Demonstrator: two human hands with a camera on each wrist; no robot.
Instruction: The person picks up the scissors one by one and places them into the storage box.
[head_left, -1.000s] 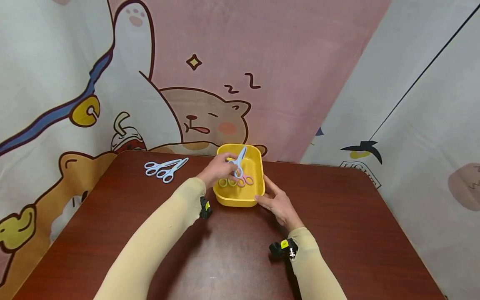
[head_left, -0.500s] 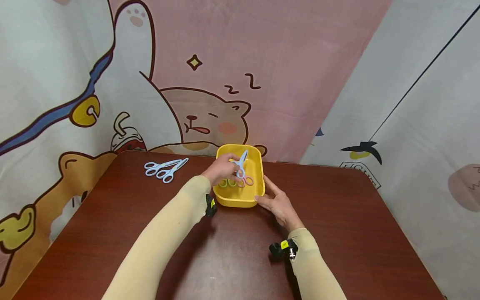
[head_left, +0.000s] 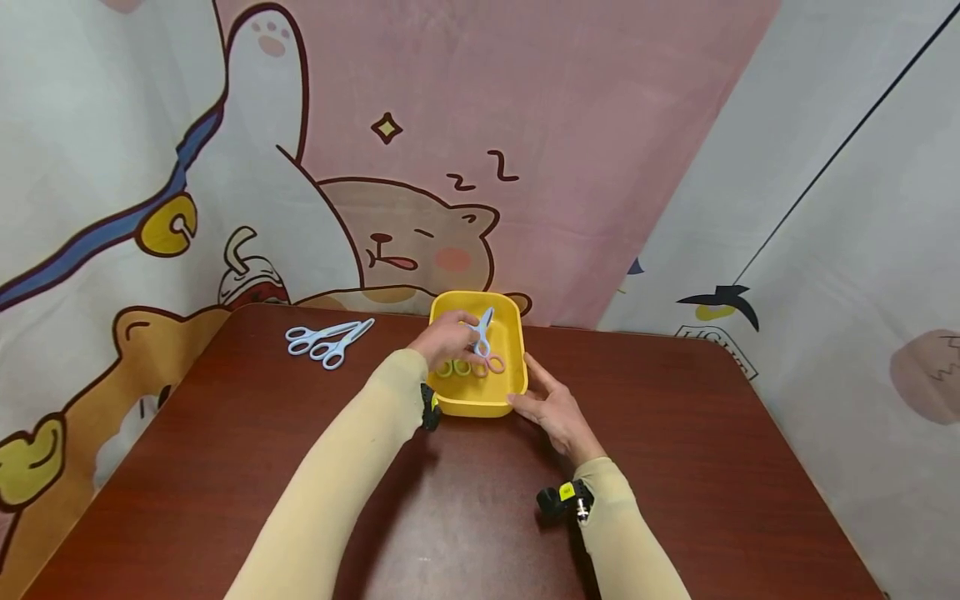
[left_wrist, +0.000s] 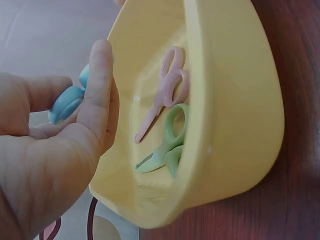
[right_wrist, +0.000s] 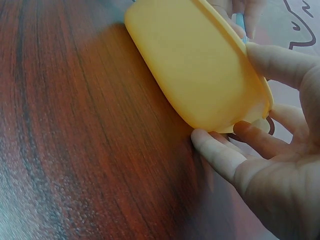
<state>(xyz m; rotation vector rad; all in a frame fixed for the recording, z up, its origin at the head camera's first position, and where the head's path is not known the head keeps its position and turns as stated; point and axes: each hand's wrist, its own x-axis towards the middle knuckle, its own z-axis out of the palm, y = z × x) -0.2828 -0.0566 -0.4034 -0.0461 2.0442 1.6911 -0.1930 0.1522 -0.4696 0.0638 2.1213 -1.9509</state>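
Note:
My left hand [head_left: 447, 337] is over the yellow tray [head_left: 472, 407], pinching a pair of light blue scissors [head_left: 483, 332] between thumb and fingers. The blades point up and away in the head view, and the left wrist view shows only part of the blue handle. Inside the tray lie pink scissors [left_wrist: 172, 82] and green scissors [left_wrist: 167, 145], partly hidden by my hand in the head view. My right hand [head_left: 558, 417] touches the tray's near right corner. Its thumb [right_wrist: 280, 60] is at the rim, and its mostly straight fingers [right_wrist: 220, 155] rest against the outer side wall.
Two more light blue scissors [head_left: 327, 342] lie together on the brown table [head_left: 675, 467], left of the tray. A printed cloth [head_left: 585, 150] with cartoon animals hangs behind the table's back edge, close to the tray's far end.
My left hand has moved slightly to the right and lower into the tray with the blue scissors. The right hand stays at the tray's corner. The head view has shifted very slightly.

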